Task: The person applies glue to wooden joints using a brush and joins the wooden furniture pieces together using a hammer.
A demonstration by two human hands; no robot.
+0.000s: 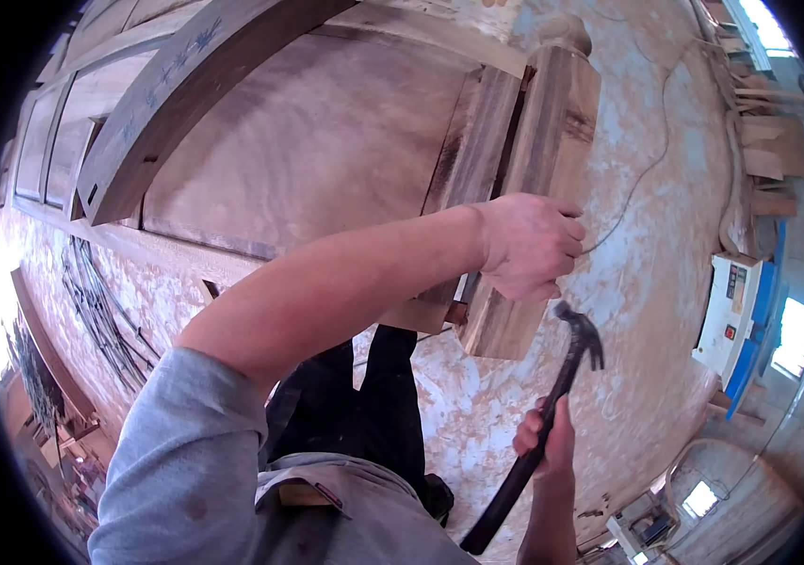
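My left hand (529,247) reaches across to the near part of a thick wooden post (552,122). Its fingers are curled together above the post's outer side, and anything between them is hidden. The post has a rounded knob at its far end and lies alongside a large wooden panel (317,141). Lower down, my right hand (548,438) is wrapped round the dark handle of a claw hammer (567,377). The hammer's head is up, just below my left hand and beside the post's near end, apart from the wood.
A curved wooden beam (185,99) rests over the panel at the upper left. Dark rods (105,311) lie on the mottled floor at left. A thin cable (642,184) crosses the floor at right, near a white and blue machine (731,320).
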